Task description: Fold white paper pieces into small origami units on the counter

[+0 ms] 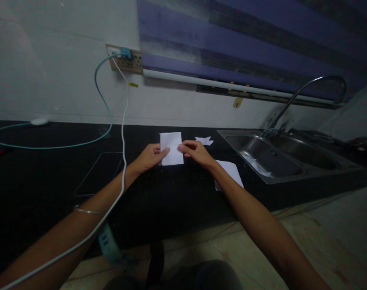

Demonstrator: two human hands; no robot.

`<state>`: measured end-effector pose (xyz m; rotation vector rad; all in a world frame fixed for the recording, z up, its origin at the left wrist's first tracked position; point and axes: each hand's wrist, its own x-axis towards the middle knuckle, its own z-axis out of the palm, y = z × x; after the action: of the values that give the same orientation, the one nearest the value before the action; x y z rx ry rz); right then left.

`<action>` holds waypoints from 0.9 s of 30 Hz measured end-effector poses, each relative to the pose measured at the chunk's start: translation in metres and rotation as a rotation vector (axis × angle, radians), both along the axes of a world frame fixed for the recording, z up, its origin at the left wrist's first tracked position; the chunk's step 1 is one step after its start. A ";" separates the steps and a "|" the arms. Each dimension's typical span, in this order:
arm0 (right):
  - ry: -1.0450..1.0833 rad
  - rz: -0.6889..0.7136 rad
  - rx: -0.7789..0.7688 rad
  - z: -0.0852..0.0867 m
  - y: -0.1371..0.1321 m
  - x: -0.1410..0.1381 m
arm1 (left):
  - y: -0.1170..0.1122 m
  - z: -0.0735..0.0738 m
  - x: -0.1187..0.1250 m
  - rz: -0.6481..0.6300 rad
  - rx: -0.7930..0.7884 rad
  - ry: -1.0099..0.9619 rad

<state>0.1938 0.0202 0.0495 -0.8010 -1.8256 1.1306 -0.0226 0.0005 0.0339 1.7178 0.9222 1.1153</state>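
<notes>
A small white sheet of paper, nearly square, is held up above the black countertop. My left hand pinches its left edge, thumb on the front face and fingers behind. At the right edge, my right hand grips it between thumb and forefinger. Whether the paper is folded in layers I cannot tell. Just beyond my right hand lies a folded white paper piece with pointed ends. A white stack or sheet of paper rests partly under my right forearm.
A double steel sink with a curved faucet is at the right. A flat dark tablet-like slab lies left. A white cable hangs from the wall socket across my left arm; a teal cable loops onto the countertop.
</notes>
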 end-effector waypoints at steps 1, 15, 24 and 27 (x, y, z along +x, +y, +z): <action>0.007 -0.025 0.037 -0.001 0.000 -0.001 | 0.000 -0.001 0.000 -0.018 -0.001 0.022; 0.010 -0.205 0.237 -0.006 0.010 0.003 | -0.009 0.002 0.007 0.156 0.186 0.334; -0.007 -0.121 0.179 -0.010 0.009 0.003 | -0.005 0.001 0.006 0.108 0.127 0.202; -0.033 -0.094 0.153 -0.008 0.006 0.001 | -0.004 -0.002 0.007 0.098 0.123 0.164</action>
<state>0.1949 0.0265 0.0411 -0.8103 -1.8567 0.9109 -0.0157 -0.0030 0.0321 1.9045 1.0676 1.1266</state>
